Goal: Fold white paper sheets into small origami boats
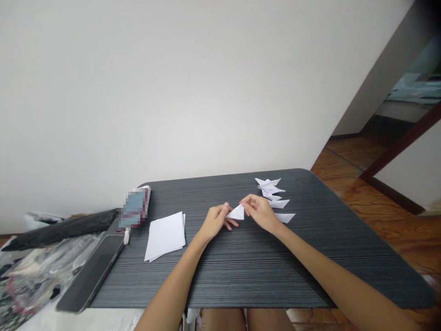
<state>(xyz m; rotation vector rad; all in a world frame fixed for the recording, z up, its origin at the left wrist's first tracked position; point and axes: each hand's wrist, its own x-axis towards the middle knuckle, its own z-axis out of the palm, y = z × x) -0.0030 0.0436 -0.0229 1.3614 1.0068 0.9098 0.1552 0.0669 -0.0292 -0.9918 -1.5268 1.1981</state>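
Observation:
A small piece of folded white paper [236, 213] is held between both hands, a little above the dark table [241, 271]. My left hand [216, 219] pinches its left end, thumb on top and the other fingers underneath. At the paper's upper right corner, the thumb and fingertips of my right hand [259, 210] close on it. Several folded paper boats [270, 188] stand in a row just beyond and right of my right hand, which partly hides the nearest one. Left of my left hand lies a stack of white paper sheets [166, 236].
A phone [93, 271] lies along the table's left edge. Behind it is a packet [133, 209], blurred out in part, with a small white item [127, 236] beside it. Plastic bags [51, 266] and a long black bundle [65, 227] lie left of the table. A wall [206, 92] rises behind.

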